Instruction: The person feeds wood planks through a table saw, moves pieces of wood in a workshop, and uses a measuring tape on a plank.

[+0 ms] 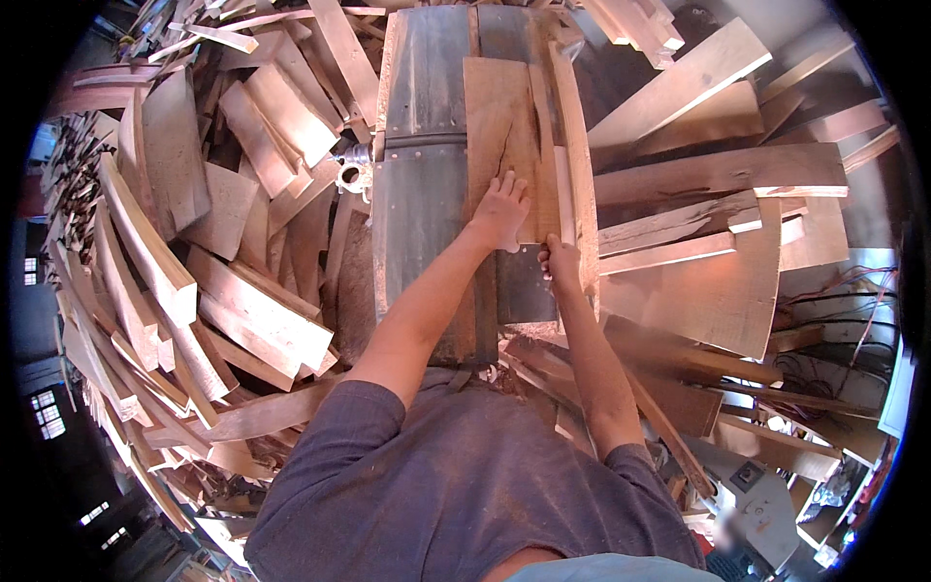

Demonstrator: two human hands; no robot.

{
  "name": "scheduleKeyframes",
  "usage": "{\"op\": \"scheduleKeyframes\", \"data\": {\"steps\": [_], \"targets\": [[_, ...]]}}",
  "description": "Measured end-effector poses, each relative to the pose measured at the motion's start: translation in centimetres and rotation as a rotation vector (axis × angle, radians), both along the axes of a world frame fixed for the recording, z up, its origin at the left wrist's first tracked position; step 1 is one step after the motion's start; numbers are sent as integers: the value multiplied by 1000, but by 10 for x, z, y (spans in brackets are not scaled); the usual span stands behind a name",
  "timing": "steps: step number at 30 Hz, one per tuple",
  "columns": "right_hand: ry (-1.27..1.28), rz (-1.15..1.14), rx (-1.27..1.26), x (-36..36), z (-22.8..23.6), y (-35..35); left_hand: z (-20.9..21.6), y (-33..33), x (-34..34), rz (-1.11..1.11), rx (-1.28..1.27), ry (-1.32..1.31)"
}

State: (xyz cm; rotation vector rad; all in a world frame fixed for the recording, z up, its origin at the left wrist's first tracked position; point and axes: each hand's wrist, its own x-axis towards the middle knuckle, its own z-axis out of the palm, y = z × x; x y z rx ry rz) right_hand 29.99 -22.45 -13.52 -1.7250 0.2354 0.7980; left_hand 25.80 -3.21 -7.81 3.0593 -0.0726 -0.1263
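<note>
A brown wooden board (pixel 502 116) with a dark crack along its grain lies flat on the dark metal bed (pixel 422 223) of a woodworking machine. On the board's near part rests my left hand (pixel 501 209), palm down with the fingers stretched forward. My right hand (pixel 560 260) is closed at the near right corner of the board, its fingers curled against the end; part of its grip is hidden. A long wooden fence (pixel 578 175) runs along the right side of the bed, close beside the board.
Heaps of cut planks (pixel 262 315) crowd the left side. More boards (pixel 718 179) stick out on the right, near the fence. A metal fitting (pixel 352 177) juts from the bed's left edge. Loose cables (pixel 844 320) hang at the far right, and a grey box (pixel 752 500) stands lower right.
</note>
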Motion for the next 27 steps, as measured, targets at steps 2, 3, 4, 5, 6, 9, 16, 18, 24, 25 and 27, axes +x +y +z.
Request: {"op": "scheduleKeyframes", "data": {"steps": [2,3,4,5,6,9,16,18,24,25,27], "targets": [[29,5,0,-1,16,-1,0,0,0,-3,15,-31],[45,5,0,-2,20,-2,0,-1,0,-7,22,-46],[-124,55,-67,-1,9,-6,0,0,1,-10,5,-47],[-295,105,-137,1,8,-9,3,0,2,-12,-14,-49],[-465,157,-207,1,7,-12,5,0,3,-15,-34,-52],[-970,259,-371,-5,25,-26,8,3,1,8,-21,-18],[-1336,527,-420,22,26,-40,7,3,4,-15,-58,-58],[-1353,568,-400,27,20,-40,6,5,5,-13,-56,-67],[-1442,619,-378,33,17,-39,2,4,4,-3,-16,-86],[-1460,637,-388,36,18,-39,1,5,4,-2,-6,-80],[-1457,685,-439,37,24,-37,6,6,6,-4,12,-68]]}}
